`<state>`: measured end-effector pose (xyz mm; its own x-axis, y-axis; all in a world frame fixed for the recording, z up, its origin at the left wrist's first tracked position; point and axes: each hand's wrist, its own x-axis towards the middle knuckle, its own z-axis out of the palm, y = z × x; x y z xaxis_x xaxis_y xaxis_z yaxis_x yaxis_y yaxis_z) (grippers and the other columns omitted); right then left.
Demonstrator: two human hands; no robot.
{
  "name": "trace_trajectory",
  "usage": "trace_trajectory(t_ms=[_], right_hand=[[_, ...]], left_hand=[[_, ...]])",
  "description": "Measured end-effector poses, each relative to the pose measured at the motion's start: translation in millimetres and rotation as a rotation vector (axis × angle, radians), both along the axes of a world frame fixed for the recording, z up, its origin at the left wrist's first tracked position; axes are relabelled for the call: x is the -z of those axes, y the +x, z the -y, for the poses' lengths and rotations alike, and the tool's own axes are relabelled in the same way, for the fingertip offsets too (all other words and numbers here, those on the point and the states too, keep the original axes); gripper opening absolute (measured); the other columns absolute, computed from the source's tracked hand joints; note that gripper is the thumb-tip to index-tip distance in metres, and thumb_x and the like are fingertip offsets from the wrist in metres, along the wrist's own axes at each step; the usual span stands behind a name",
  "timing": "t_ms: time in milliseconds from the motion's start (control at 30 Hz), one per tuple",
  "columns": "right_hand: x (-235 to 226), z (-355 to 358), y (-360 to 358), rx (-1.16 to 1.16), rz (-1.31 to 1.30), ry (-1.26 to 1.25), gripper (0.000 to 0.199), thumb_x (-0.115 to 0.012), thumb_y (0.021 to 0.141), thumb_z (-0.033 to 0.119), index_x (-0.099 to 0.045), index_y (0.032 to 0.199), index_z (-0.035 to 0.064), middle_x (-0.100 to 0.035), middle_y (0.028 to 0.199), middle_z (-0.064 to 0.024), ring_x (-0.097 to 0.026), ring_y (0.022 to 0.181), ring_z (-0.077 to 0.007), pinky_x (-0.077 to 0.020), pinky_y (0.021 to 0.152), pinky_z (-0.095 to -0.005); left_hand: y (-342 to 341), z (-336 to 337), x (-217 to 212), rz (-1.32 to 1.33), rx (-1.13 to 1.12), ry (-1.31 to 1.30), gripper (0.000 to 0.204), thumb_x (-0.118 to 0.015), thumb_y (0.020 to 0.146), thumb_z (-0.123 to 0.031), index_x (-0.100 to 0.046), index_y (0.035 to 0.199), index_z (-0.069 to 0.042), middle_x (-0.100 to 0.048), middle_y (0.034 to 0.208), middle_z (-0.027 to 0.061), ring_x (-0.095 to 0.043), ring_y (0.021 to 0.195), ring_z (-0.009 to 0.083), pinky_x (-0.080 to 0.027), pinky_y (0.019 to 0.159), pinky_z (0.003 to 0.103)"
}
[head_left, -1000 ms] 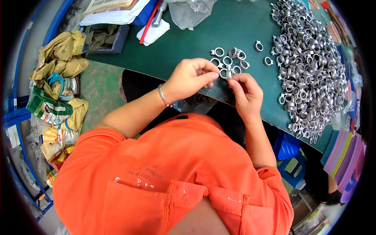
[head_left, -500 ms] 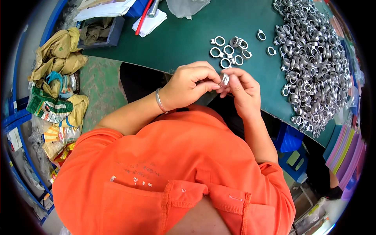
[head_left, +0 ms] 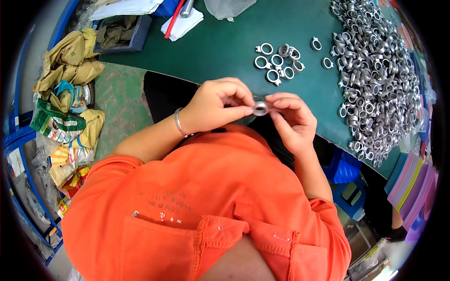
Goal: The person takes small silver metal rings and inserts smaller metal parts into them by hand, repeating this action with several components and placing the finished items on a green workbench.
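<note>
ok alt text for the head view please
Left hand and right hand pinch one small metal ring between them at the edge of a green table. A few rings lie just beyond, and a big ring pile sits at right.

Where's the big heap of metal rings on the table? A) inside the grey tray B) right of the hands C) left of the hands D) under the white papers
B: the heap fills the right side of the green table, right of both hands, which pinch one ring between them, left hand and right hand.
</note>
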<state>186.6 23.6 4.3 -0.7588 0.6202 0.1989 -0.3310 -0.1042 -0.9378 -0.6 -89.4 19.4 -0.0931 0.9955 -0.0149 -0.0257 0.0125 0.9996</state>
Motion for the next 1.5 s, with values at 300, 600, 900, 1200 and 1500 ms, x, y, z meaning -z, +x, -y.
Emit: trace_trajectory(t_ms=[300,600,900,1200,1500], right_hand=[[-2,-30,-9,0.43,0.541,0.722,0.017,-0.064,0.078,-0.005,-0.063,0.094,0.0008,-0.06,0.095,-0.0107,-0.058,0.081,-0.0225,-0.0472,0.07,-0.0296],[2,-28,-8,0.504,0.638,1.059,0.017,-0.07,0.074,0.001,-0.063,0.089,0.0021,-0.057,0.095,-0.0123,-0.053,0.086,-0.0288,-0.0441,0.075,-0.0365],[-13,8,-9,0.104,0.279,0.634,0.038,-0.078,0.069,0.001,-0.063,0.103,-0.0017,-0.06,0.095,-0.0121,-0.062,0.072,-0.0161,-0.0508,0.063,-0.0254],[-14,10,-9,0.132,0.186,0.684,0.035,-0.081,0.067,0.003,-0.064,0.098,-0.0015,-0.062,0.088,-0.0102,-0.062,0.067,-0.0136,-0.0517,0.059,-0.0242],[-5,14,-7,0.208,0.286,0.501,0.014,-0.073,0.078,0.006,-0.061,0.078,-0.0007,-0.059,0.071,-0.0068,-0.053,0.057,-0.0129,-0.0419,0.05,-0.0238]], left_hand=[[-2,8,-2,0.351,-0.149,-0.184,0.01,-0.061,0.086,0.004,-0.062,0.095,0.008,-0.063,0.095,0.0124,-0.066,0.08,0.0171,-0.055,0.071,0.027],[-3,5,-5,0.405,-0.154,-0.185,0.013,-0.062,0.086,0.001,-0.063,0.098,0.008,-0.065,0.092,0.0148,-0.067,0.08,0.0195,-0.057,0.07,0.028],[-1,4,0,0.444,-0.1,-0.181,0.014,-0.06,0.088,-0.001,-0.064,0.099,0.007,-0.065,0.095,0.014,-0.067,0.081,0.0188,-0.057,0.072,0.028],[1,5,-2,0.406,-0.064,-0.212,0.015,-0.06,0.089,-0.002,-0.065,0.1,0.006,-0.065,0.096,0.0127,-0.066,0.082,0.0166,-0.056,0.074,0.028],[7,4,-8,0.516,-0.037,-0.218,0.017,-0.061,0.089,-0.003,-0.063,0.103,0.007,-0.067,0.095,0.0141,-0.067,0.082,0.0184,-0.056,0.073,0.028]])
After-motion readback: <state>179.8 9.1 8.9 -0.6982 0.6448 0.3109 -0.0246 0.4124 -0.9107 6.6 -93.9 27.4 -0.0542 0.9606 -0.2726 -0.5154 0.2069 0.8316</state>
